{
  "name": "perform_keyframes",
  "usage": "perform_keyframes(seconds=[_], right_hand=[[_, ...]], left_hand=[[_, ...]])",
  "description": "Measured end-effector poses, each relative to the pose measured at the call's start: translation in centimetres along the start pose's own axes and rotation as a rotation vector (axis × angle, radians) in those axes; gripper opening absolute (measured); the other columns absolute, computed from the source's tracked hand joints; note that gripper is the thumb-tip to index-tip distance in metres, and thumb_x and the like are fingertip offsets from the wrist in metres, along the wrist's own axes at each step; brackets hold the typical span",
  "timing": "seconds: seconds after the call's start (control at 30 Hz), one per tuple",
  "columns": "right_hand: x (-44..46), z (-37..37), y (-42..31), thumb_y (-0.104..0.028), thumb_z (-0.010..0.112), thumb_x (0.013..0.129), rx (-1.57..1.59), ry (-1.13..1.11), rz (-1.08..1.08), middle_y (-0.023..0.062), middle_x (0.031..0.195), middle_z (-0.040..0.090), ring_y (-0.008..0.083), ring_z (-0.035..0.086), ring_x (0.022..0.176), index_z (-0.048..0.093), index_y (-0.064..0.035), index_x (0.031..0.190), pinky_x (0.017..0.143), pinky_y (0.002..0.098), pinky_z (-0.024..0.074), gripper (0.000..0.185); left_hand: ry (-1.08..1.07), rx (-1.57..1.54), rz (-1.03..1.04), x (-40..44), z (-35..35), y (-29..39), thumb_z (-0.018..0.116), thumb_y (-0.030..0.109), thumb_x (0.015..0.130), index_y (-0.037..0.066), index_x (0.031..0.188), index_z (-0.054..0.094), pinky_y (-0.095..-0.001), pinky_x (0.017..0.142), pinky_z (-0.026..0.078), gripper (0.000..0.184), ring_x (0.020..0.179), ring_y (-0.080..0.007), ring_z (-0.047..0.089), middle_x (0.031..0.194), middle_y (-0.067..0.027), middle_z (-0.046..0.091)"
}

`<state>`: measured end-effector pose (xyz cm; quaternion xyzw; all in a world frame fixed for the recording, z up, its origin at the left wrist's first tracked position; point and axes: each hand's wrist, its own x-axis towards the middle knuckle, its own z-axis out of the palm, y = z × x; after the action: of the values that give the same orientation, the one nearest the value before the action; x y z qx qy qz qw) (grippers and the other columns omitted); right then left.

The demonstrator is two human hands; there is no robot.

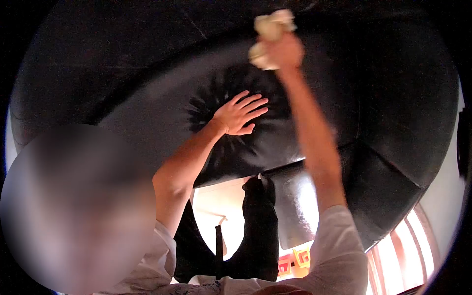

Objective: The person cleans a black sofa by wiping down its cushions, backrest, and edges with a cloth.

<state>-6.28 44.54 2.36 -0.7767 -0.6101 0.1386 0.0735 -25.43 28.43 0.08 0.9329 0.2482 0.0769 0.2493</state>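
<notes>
My left hand [240,115] lies flat with its fingers spread on the seat of a black, leather-like sofa [147,113]. The cushion dents and wrinkles around the palm. Farther out, at the top of the view, my right hand [286,51] is closed around a crumpled cream cloth [271,26], which bulges out on both sides of the fist. Motion smears this hand and the cloth a little. Whether the cloth touches the sofa's dark upper part, I cannot tell.
The sofa curves round to the right, with seams between its sections. My legs in black trousers [258,231] are below, over a bright floor [216,196]. Red and orange objects [294,261] sit at lower right, near striped fabric [405,243]. A blurred round patch hides the lower left.
</notes>
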Motion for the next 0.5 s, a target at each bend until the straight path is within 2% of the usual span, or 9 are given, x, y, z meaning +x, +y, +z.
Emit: perform_keyframes(seconds=[0.03, 0.07, 0.1, 0.2, 0.27, 0.3, 0.37, 0.47, 0.5], right_hand=[[-2.3, 1.0, -4.7, -0.059, 0.076, 0.072, 0.124, -0.022, -0.012, 0.0125, 0.087, 0.072, 0.0305, 0.072, 0.078, 0.068, -0.0068, 0.103, 0.069, 0.0441, 0.0578, 0.061], [-4.7, 2.4, -8.6, -0.054, 0.075, 0.074, 0.129, -0.158, -0.017, 0.0098, 0.085, 0.071, 0.0263, 0.072, 0.074, 0.061, -0.0063, 0.117, 0.063, 0.0402, 0.0584, 0.066], [-6.9, 3.1, -12.7, -0.049, 0.073, 0.076, 0.189, -0.283, -0.035, 0.0117, 0.086, 0.072, 0.027, 0.072, 0.076, 0.06, -0.004, 0.119, 0.064, 0.0409, 0.0581, 0.064], [-10.9, 4.7, -21.3, -0.032, 0.07, 0.079, 0.275, -0.502, -0.425, 0.0112, 0.092, 0.073, 0.027, 0.071, 0.088, 0.074, -0.008, 0.093, 0.075, 0.0418, 0.0562, 0.028], [-12.1, 6.2, -25.5, -0.03, 0.073, 0.077, 0.358, -0.612, -0.41, 0.0125, 0.087, 0.072, 0.0298, 0.071, 0.084, 0.072, -0.0062, 0.092, 0.074, 0.0448, 0.0538, 0.029], [-12.1, 6.8, -25.6, -0.03, 0.073, 0.077, 0.377, -0.603, -0.415, 0.0125, 0.087, 0.072, 0.0298, 0.071, 0.084, 0.072, -0.0062, 0.092, 0.074, 0.0448, 0.0538, 0.029], [-11.8, 7.7, -25.7, -0.027, 0.074, 0.073, 0.381, -0.39, -0.724, 0.0113, 0.087, 0.072, 0.0302, 0.07, 0.083, 0.072, -0.0084, 0.091, 0.073, 0.046, 0.0532, 0.026], [-9.1, 4.9, -20.4, -0.026, 0.074, 0.071, 0.221, -0.344, -0.75, 0.0105, 0.085, 0.071, 0.0297, 0.07, 0.083, 0.073, -0.0118, 0.088, 0.073, 0.0451, 0.0536, 0.022], [-7.5, 5.5, -17.9, -0.029, 0.075, 0.068, 0.084, -0.409, -0.715, 0.0094, 0.084, 0.071, 0.0289, 0.07, 0.079, 0.073, -0.0141, 0.086, 0.069, 0.0442, 0.0543, 0.023]], left_hand=[[-0.015, -0.022, -0.008, 0.1, 0.0, 0.1, 0.054, 0.041, 0.088, 0.019, 0.149, 0.04, -0.0513, 0.12, 0.021, 0.066, 0.146, -0.0261, 0.03, 0.159, -0.0054, 0.032], [-0.02, -0.022, -0.005, 0.2, 0.7, 0.1, 0.054, 0.041, 0.088, 0.019, 0.149, 0.04, -0.0513, 0.12, 0.021, 0.066, 0.146, -0.0261, 0.03, 0.159, -0.0054, 0.032], [0.008, -0.031, 0.01, 0.3, 1.1, -0.1, 0.053, 0.04, 0.089, 0.018, 0.149, 0.041, -0.0513, 0.12, 0.02, 0.064, 0.146, -0.0264, 0.03, 0.159, -0.0059, 0.032], [-0.037, -0.05, -0.003, 0.1, -1.4, 0.3, 0.053, 0.037, 0.089, 0.015, 0.147, 0.044, -0.0511, 0.121, 0.02, 0.062, 0.147, -0.0259, 0.028, 0.158, -0.0068, 0.032], [-0.044, -0.025, -0.008, 0.0, -1.9, 0.4, 0.056, 0.037, 0.088, 0.015, 0.146, 0.044, -0.0504, 0.121, 0.021, 0.063, 0.147, -0.0256, 0.028, 0.158, -0.0065, 0.032], [-0.057, -0.009, -0.009, 0.1, -2.1, 0.5, 0.056, 0.037, 0.088, 0.015, 0.146, 0.044, -0.0504, 0.121, 0.021, 0.063, 0.147, -0.0256, 0.028, 0.158, -0.0065, 0.032], [-0.088, -0.001, -0.003, 0.2, -2.0, 0.6, 0.056, 0.037, 0.089, 0.016, 0.146, 0.044, -0.0506, 0.121, 0.021, 0.062, 0.147, -0.0258, 0.028, 0.159, -0.006, 0.031], [0.065, 0.257, 0.072, -0.2, 0.8, -0.5, 0.056, 0.042, 0.088, 0.018, 0.148, 0.042, -0.0517, 0.12, 0.021, 0.066, 0.146, -0.0267, 0.029, 0.159, -0.0059, 0.031], [-0.224, 0.069, -0.039, -0.1, -0.1, -0.4, 0.054, 0.047, 0.088, 0.021, 0.15, 0.039, -0.0513, 0.12, 0.021, 0.069, 0.146, -0.0267, 0.029, 0.16, -0.0047, 0.031]])
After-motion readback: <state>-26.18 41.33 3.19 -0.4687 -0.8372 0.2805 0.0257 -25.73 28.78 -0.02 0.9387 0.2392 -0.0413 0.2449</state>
